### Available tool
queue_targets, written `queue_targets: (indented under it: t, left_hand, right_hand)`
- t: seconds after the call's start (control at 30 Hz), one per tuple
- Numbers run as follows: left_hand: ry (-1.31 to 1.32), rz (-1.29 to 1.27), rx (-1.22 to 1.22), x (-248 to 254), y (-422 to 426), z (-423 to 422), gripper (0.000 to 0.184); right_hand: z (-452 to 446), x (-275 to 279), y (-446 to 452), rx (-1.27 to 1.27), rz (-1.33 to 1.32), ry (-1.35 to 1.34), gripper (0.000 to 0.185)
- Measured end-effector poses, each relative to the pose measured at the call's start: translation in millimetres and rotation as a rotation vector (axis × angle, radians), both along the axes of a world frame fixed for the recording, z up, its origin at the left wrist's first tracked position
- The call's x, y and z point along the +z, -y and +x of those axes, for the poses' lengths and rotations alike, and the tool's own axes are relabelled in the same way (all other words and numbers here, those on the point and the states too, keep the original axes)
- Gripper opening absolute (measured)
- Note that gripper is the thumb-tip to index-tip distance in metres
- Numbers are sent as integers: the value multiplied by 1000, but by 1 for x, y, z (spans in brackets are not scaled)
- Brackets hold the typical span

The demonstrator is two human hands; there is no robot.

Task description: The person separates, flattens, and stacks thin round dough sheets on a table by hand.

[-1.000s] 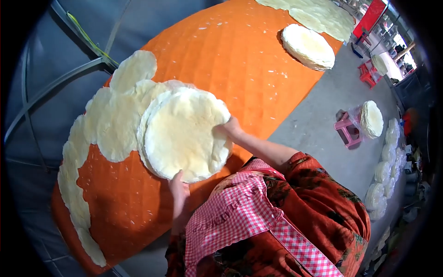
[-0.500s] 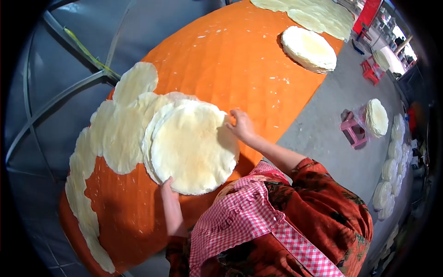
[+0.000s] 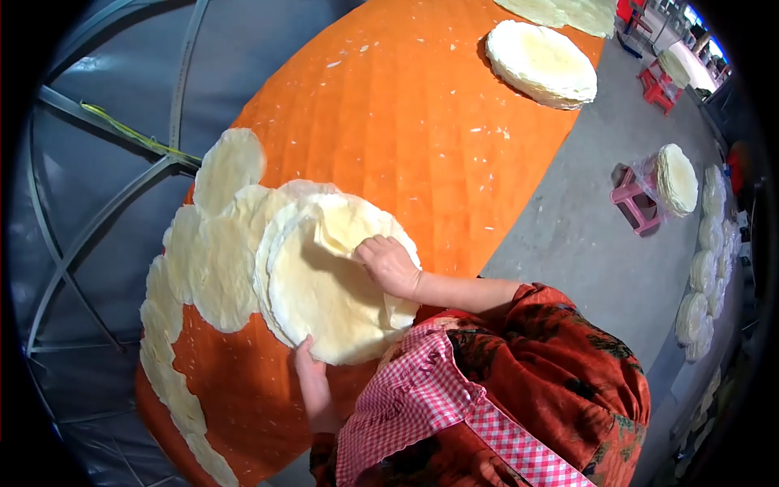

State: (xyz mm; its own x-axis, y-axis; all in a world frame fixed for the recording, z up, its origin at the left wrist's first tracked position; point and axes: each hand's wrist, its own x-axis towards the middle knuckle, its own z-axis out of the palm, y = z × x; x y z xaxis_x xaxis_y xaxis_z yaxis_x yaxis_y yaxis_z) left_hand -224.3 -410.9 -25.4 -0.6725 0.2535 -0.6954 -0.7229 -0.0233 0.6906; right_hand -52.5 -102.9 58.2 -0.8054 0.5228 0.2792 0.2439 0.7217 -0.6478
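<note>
A stack of thin round pale flatbreads [image 3: 312, 296] lies in front of me on the orange surface. My right hand [image 3: 389, 266] pinches the edge of the top flatbread [image 3: 347, 223], which is lifted and folded over toward the left. Its shadow falls on the sheet below. At the near left rim of the stack is my left hand [image 3: 312, 372], its thumb over the edge and its other fingers largely hidden. Single flatbreads [image 3: 223, 268] spread out left of the stack, overlapping one another.
The orange cloth surface [image 3: 389, 105] bears another thick stack [image 3: 542, 63] at its far right. More flatbreads [image 3: 560, 10] lie at the top edge. On the floor, a pink stool [image 3: 633, 201] supports a bagged stack [image 3: 675, 180]. Several wrapped stacks [image 3: 694, 316] line the right side.
My right hand has moved from the stack's right edge inward to the left, pulling up and folding the top flatbread. My left hand remains at the near rim. The whole view has shifted slightly.
</note>
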Motion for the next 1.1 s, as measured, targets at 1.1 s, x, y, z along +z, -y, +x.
queue_targets:
  t: [1.1]
  left_hand:
    - [10,121,49,-2,-1,2,51]
  right_hand:
    - [-60,-11,-42,-202,190,309,33]
